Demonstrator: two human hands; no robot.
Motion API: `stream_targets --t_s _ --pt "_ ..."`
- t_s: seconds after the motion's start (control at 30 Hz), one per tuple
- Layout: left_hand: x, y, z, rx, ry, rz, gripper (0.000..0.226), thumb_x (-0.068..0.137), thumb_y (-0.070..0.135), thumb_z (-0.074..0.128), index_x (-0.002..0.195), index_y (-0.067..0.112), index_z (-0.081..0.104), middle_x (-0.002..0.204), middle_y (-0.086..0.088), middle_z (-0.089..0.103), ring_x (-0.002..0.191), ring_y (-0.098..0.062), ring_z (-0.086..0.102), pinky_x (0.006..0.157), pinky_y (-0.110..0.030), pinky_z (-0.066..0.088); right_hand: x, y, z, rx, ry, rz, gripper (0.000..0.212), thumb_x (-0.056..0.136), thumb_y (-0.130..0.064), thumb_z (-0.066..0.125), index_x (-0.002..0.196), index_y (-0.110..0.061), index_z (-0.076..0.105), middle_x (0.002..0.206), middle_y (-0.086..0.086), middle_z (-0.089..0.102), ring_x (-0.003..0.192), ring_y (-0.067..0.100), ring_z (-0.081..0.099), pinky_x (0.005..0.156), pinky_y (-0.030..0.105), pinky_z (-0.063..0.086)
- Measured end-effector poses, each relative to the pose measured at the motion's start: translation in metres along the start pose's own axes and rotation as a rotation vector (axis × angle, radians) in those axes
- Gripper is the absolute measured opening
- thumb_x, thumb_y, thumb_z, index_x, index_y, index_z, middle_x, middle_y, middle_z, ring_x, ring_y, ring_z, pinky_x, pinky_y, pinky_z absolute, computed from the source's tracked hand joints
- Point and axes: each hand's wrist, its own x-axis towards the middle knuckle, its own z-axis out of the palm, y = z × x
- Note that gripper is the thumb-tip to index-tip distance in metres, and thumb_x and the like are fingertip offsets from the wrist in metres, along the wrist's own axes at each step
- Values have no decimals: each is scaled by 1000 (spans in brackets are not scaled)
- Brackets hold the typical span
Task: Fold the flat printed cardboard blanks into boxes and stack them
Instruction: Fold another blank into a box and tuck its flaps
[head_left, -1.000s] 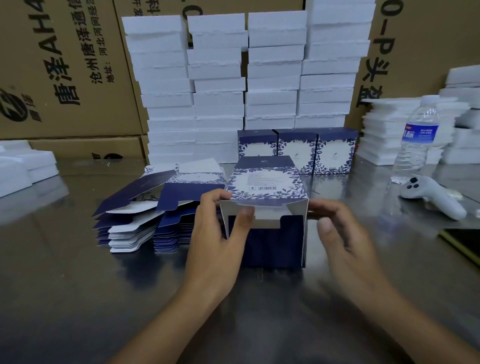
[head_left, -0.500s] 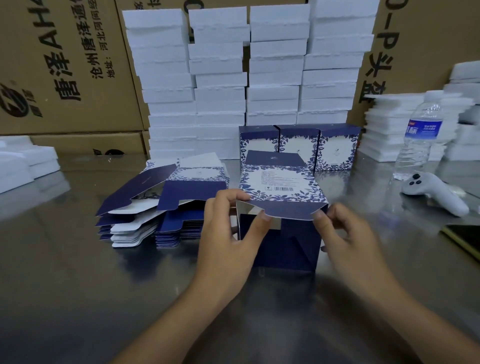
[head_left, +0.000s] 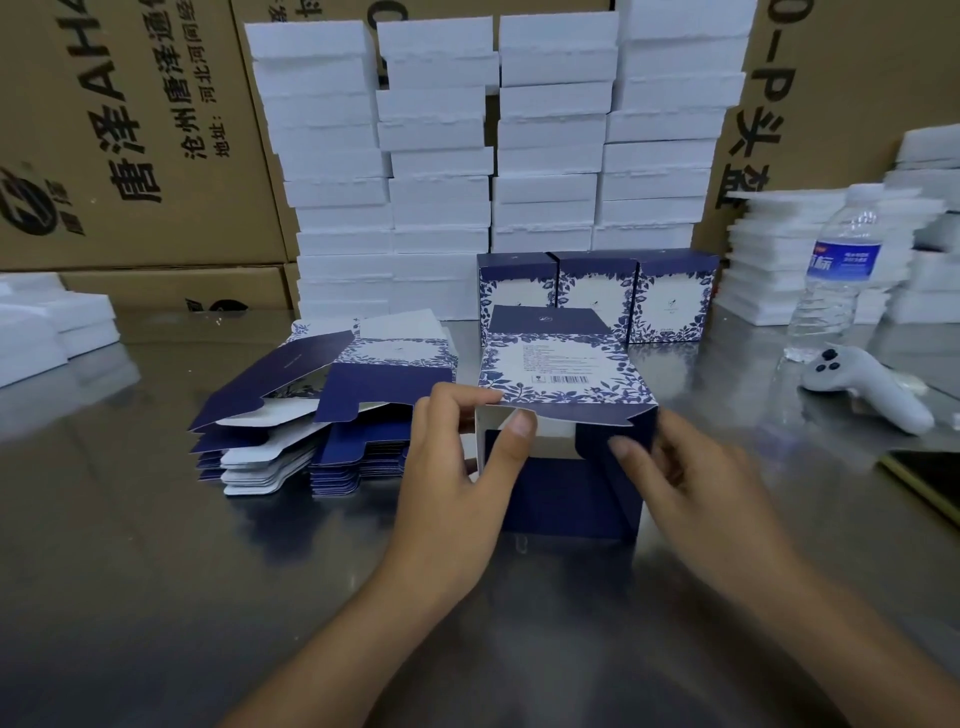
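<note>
Half-folded box (head_left: 566, 374) is lying on its side on the shiny steel table (head_left: 156, 571), open end facing the hands. Left hand (head_left: 452, 467) is pinching the white left flap and right hand (head_left: 691, 483) is pinching the dark right flap, both equally near. Thin matte card, crisp creases. Flat blanks (head_left: 322, 415) are sitting piled just left.

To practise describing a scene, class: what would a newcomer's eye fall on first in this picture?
The half-folded blue box in the middle, held by the left hand and the right hand, draws the eye first. Behind it rises a wall of stacked white blocks, with three finished boxes at its foot. Left of the hands lies a pile of flat blanks.
</note>
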Motion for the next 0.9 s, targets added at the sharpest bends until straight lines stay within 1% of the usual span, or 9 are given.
stream_targets --t_s 0.07,0.2,0.3,0.47,0.57,0.67,0.73,0.8,0.9 --pt "1 0 0 -11 1 -16 45 65 71 43 96 39 48 108 8 52 97 -4 52 71 -20 40 -1 1 1 -88 -55 9 45 88 -50 43 59 -16 37 45 -3 34 44 12 35 46 30 24" --pt "1 0 0 -2 3 -7 44 66 69 42 96 38 49 109 6 52 99 4 49 74 -5 37 -1 1 1 -152 -37 -2 49 90 -44 47 51 -23 25 40 -4 27 41 11 29 43 31 21" --pt "1 -1 0 11 9 -9 46 65 71 41 96 38 49 108 8 51 98 8 48 70 -2 35 0 2 0 -114 -41 -6 51 88 -45 49 50 -22 26 39 -3 26 41 12 29 43 32 22" --pt "5 -2 -3 -1 10 -24 43 67 69 42 97 39 49 109 10 52 96 9 49 71 -1 35 -1 10 4 -194 -257 69 47 91 -51 45 57 -19 38 55 -5 44 58 21 48 56 37 38" --pt "6 -3 -4 -2 14 -33 43 67 70 42 98 40 50 110 11 52 96 7 50 71 -5 37 -1 10 8 -186 -269 66 46 92 -49 43 54 -24 35 65 4 45 75 27 52 68 40 44" --pt "6 -3 -4 5 17 -33 47 66 71 42 99 39 50 109 10 52 95 6 50 70 -6 37 0 10 9 -193 -248 41 48 93 -47 44 52 -25 32 65 6 45 77 28 52 68 40 43" --pt "6 -3 -4 1 22 -29 46 67 71 43 99 38 50 109 9 53 95 8 50 71 -4 37 0 9 9 -208 -262 43 48 93 -48 43 53 -24 33 63 6 45 77 27 51 68 40 43" --pt "6 -4 -4 0 29 -37 45 67 71 43 98 40 50 109 11 53 95 5 51 71 -13 40 -1 8 7 -202 -276 39 47 93 -48 43 55 -22 37 64 4 47 77 24 50 69 40 44" --pt "8 -3 -7 -12 66 -49 43 66 73 42 93 41 50 104 13 55 89 6 52 68 -17 39 -4 6 6 -254 -364 -3 39 94 -48 41 68 -20 48 76 -5 52 86 17 49 74 36 44"
